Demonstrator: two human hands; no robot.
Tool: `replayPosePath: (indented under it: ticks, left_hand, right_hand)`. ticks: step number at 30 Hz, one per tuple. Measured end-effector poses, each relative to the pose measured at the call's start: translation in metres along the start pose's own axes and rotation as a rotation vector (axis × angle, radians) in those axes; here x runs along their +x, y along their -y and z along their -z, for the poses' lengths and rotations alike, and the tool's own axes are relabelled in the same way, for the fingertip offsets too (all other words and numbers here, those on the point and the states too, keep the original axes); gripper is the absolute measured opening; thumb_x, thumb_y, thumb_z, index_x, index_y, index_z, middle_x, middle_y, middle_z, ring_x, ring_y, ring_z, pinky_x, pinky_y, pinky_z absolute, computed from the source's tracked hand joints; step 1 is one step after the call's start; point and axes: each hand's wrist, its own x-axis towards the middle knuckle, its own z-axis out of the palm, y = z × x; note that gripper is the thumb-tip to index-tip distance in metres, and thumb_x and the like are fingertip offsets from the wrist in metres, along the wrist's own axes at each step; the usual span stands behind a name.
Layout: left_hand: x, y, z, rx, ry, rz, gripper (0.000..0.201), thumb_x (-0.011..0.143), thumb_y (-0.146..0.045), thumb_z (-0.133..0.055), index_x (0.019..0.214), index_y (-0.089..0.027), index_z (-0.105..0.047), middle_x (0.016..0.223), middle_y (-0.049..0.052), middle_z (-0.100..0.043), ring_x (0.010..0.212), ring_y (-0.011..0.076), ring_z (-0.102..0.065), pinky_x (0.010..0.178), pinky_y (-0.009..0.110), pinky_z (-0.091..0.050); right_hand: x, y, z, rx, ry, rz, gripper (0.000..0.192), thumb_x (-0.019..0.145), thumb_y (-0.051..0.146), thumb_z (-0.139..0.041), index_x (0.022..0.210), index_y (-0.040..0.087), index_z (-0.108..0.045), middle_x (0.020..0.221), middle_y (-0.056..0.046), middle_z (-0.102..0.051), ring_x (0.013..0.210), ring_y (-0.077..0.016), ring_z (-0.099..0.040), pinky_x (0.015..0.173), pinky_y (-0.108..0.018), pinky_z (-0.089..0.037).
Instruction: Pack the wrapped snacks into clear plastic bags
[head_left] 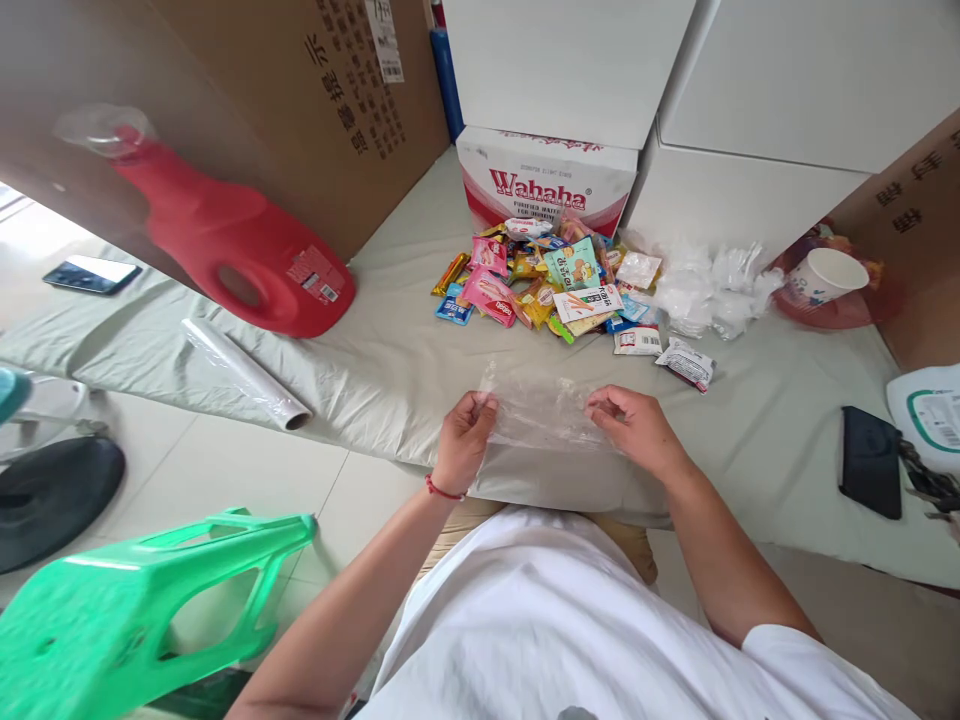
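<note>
A clear plastic bag (541, 412) is stretched between my two hands over the front edge of the cloth-covered surface. My left hand (465, 436), with a red cord on its wrist, pinches the bag's left end. At the opposite end, the fingers of my right hand (636, 428) are closed on the film. Just beyond lies a heap of small wrapped snacks (491, 295) in pink, yellow, blue and green. Beside the heap, to the right, is a pile of crumpled clear plastic bags (686, 290).
Behind the snacks stands a Wahaha carton (551, 180). Leftward are a red detergent bottle (247, 245), a roll of clear film (244, 375) and a phone (91, 275). A paper cup (821, 278) and a black phone (870, 462) lie right. A green stool (135, 600) stands on the floor.
</note>
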Motion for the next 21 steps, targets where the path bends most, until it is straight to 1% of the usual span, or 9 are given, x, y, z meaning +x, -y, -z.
replayPosePath:
  ticks: [2,7,8,10,12,13,15,18,21]
  left_hand:
    - [0.018,-0.002,0.003,0.027,-0.032,-0.021,0.033,0.085,-0.053,-0.072,0.087,-0.021,-0.063,0.061,-0.007,-0.046,0.055,0.0101,-0.038,0.053,0.025,-0.029]
    - [0.079,-0.014,-0.015,0.075,-0.004,-0.102,0.03,0.081,-0.045,-0.073,0.095,-0.021,-0.064,0.074,-0.003,-0.056,0.066,0.0128,-0.051,0.064,0.026,-0.042]
    - [0.087,-0.018,-0.021,0.096,-0.046,-0.128,0.031,0.078,-0.04,-0.075,0.099,-0.021,-0.063,0.082,-0.001,-0.059,0.073,0.0137,-0.055,0.07,0.027,-0.045]
    - [0.089,-0.025,-0.029,0.167,-0.241,-0.184,0.038,0.073,-0.03,-0.079,0.103,-0.022,-0.058,0.097,0.001,-0.059,0.087,0.0148,-0.057,0.081,0.028,-0.048]
    - [0.073,-0.03,-0.03,0.226,-0.428,-0.201,0.036,0.075,-0.031,-0.08,0.099,-0.023,-0.054,0.096,0.0,-0.057,0.087,0.0145,-0.056,0.083,0.028,-0.048]
    - [0.058,-0.031,-0.028,0.233,-0.443,-0.175,0.031,0.081,-0.037,-0.077,0.095,-0.023,-0.053,0.09,-0.001,-0.056,0.084,0.0144,-0.055,0.08,0.028,-0.048]
    - [0.02,-0.03,-0.024,0.179,-0.278,-0.016,0.036,0.095,-0.055,-0.061,0.081,-0.023,-0.05,0.075,-0.002,-0.053,0.071,0.0142,-0.053,0.068,0.027,-0.047]
    - [-0.03,-0.026,-0.029,0.053,0.059,0.271,0.05,0.092,-0.071,-0.055,0.085,-0.022,-0.056,0.081,0.002,-0.061,0.074,0.0171,-0.06,0.061,0.028,-0.049]
    - [-0.043,-0.017,-0.041,0.082,0.077,0.247,0.044,0.081,-0.061,-0.076,0.094,-0.022,-0.061,0.088,0.001,-0.063,0.081,0.0167,-0.059,0.069,0.029,-0.05]
  right_hand:
    - [-0.005,-0.003,0.004,0.099,-0.041,-0.034,0.027,0.095,0.049,-0.064,0.092,0.023,-0.072,0.072,0.001,-0.063,0.064,-0.016,-0.055,0.064,-0.03,-0.046]
    - [-0.037,-0.001,0.014,0.077,-0.382,0.065,0.02,0.097,0.045,-0.066,0.096,0.026,-0.073,0.073,0.001,-0.062,0.063,-0.0164,-0.054,0.066,-0.032,-0.048]
    - [-0.042,0.001,0.012,0.018,-0.415,0.113,0.017,0.098,0.042,-0.065,0.097,0.027,-0.073,0.075,0.0,-0.063,0.065,-0.0173,-0.055,0.068,-0.033,-0.048]
    - [-0.049,0.003,0.004,-0.109,-0.401,0.218,0.015,0.101,0.035,-0.06,0.099,0.028,-0.074,0.078,-0.003,-0.066,0.069,-0.0193,-0.057,0.07,-0.035,-0.049]
    - [-0.052,0.004,-0.009,-0.217,-0.334,0.317,0.02,0.103,0.027,-0.054,0.102,0.027,-0.074,0.078,-0.004,-0.066,0.073,-0.0209,-0.058,0.071,-0.035,-0.048]
    - [-0.052,0.005,-0.017,-0.26,-0.303,0.363,0.023,0.103,0.023,-0.051,0.104,0.027,-0.074,0.077,-0.005,-0.065,0.074,-0.0214,-0.057,0.07,-0.035,-0.047]
    - [-0.051,0.007,-0.036,-0.345,-0.252,0.443,0.028,0.102,0.017,-0.047,0.109,0.025,-0.073,0.076,-0.006,-0.063,0.074,-0.022,-0.055,0.068,-0.035,-0.045]
    - [-0.052,0.017,-0.067,-0.45,-0.165,0.536,0.028,0.102,0.016,-0.047,0.108,0.022,-0.074,0.074,-0.006,-0.063,0.073,-0.0222,-0.054,0.065,-0.036,-0.043]
    - [-0.056,0.032,-0.085,-0.446,-0.066,0.579,0.024,0.102,0.017,-0.05,0.096,0.021,-0.073,0.078,-0.007,-0.066,0.076,-0.023,-0.057,0.066,-0.038,-0.045]
